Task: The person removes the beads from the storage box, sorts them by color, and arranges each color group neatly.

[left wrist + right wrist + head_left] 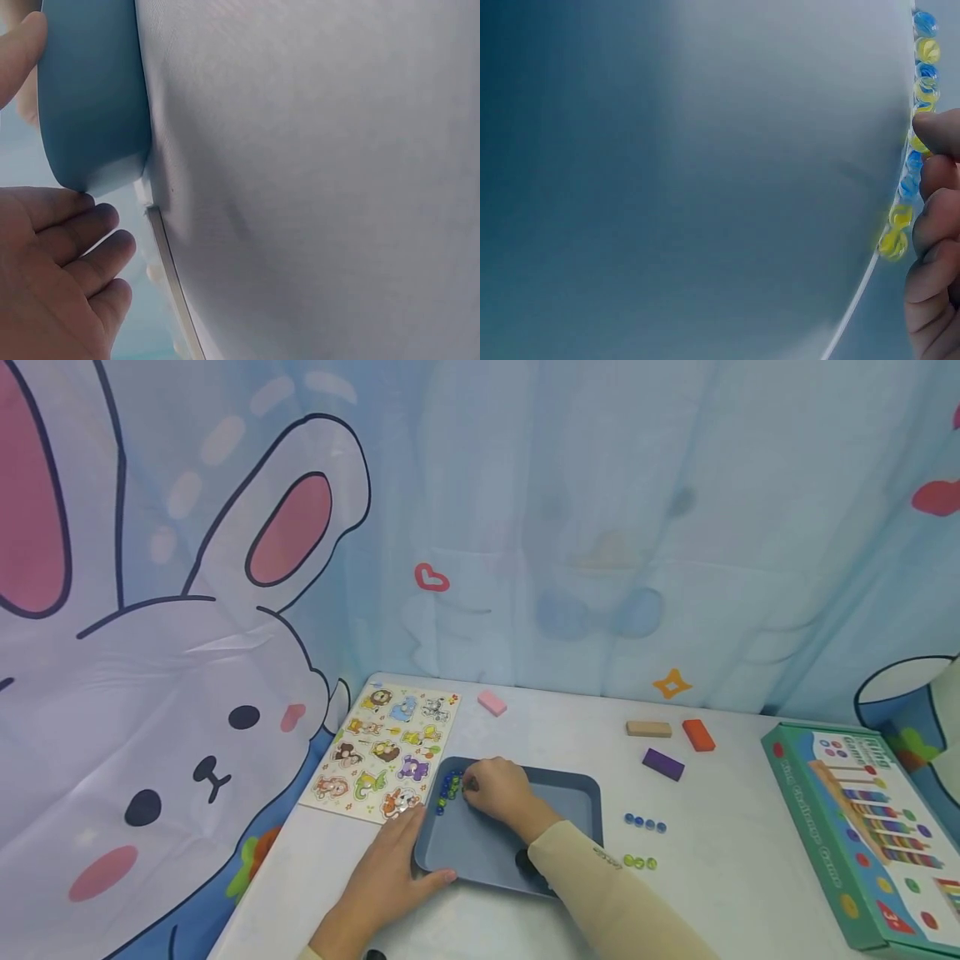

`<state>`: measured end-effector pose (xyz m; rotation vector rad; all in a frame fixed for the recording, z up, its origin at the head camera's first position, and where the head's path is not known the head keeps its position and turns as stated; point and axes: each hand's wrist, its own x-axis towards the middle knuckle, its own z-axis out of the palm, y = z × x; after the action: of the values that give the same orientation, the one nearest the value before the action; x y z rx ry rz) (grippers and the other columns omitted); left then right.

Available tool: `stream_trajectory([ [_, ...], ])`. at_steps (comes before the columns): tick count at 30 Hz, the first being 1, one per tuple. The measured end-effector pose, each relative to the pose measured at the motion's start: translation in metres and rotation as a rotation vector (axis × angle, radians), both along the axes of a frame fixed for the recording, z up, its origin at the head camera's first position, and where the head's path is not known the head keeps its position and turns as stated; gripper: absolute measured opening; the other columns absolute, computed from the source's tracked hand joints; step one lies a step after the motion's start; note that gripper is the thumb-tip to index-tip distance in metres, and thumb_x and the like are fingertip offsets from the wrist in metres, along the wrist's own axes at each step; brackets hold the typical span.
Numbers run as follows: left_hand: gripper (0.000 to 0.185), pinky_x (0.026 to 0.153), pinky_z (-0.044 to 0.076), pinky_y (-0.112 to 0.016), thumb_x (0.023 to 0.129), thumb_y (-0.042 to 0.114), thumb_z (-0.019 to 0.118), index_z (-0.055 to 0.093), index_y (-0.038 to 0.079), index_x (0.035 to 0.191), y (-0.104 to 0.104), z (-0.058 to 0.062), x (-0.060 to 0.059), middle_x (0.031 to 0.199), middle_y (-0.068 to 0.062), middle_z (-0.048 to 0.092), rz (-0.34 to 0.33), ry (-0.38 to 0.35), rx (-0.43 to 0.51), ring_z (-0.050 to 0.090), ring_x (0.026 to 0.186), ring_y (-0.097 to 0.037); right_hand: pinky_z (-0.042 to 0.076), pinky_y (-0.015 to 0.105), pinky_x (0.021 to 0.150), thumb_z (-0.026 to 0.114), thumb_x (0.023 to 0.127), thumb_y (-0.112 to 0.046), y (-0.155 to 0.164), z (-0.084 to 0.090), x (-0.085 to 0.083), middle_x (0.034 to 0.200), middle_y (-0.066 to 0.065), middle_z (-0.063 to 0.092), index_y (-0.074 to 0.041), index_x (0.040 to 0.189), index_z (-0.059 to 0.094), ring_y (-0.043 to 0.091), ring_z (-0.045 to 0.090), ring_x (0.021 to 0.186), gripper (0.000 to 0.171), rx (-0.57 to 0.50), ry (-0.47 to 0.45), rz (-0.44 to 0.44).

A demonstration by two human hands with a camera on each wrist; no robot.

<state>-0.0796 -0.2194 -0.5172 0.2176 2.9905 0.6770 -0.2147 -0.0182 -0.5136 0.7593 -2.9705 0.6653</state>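
Fingers [934, 225] of the right hand [498, 789] are curled onto marbles [450, 787] inside the tray [570, 793]; its near-left corner is steadied by the flat left hand [390, 877].

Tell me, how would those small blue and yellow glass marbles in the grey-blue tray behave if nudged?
The small blue and yellow glass marbles are round and glossy, so they would probably roll freely and feel slippery. They line up along the wall of the grey-blue plastic tray, which likely stops them. The right hand reaches among them.
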Motion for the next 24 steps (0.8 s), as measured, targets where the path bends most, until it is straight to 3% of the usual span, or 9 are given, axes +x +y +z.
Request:
stream_trajectory([
  [6, 0.114, 0.129, 0.033, -0.055, 0.081, 0.079, 0.07, 0.035, 0.009, 0.164, 0.001, 0.0, 0.0, 0.169, -0.011, 0.038, 0.0, -0.004, 0.002, 0.035, 0.157, -0.035, 0.058, 0.025, 0.064, 0.084, 0.085, -0.026, 0.007, 0.002, 0.003, 0.091, -0.003, 0.081, -0.018, 0.097, 0.083, 0.004, 0.061, 0.067, 0.015, 0.011, -0.032, -0.018],
  [14, 0.116, 0.129, 0.032, -0.057, 0.08, 0.083, 0.067, 0.033, 0.011, 0.165, 0.001, 0.002, 0.0, 0.17, -0.011, 0.036, 0.014, -0.02, -0.008, 0.034, 0.157, -0.036, 0.05, 0.025, 0.058, 0.082, 0.084, -0.023, 0.037, 0.013, -0.002, 0.074, -0.007, 0.073, -0.016, 0.093, 0.083, 0.006, 0.055, 0.061, 0.011, -0.036, -0.032, -0.092],
  [24, 0.117, 0.128, 0.033, -0.058, 0.08, 0.084, 0.066, 0.034, 0.01, 0.164, 0.0, 0.005, 0.0, 0.169, -0.011, 0.037, 0.014, -0.015, -0.007, 0.035, 0.156, -0.037, 0.042, 0.023, 0.051, 0.08, 0.089, -0.022, 0.073, 0.044, -0.002, 0.065, -0.009, 0.064, -0.015, 0.093, 0.083, 0.006, 0.052, 0.056, 0.009, -0.118, -0.012, -0.114],
])
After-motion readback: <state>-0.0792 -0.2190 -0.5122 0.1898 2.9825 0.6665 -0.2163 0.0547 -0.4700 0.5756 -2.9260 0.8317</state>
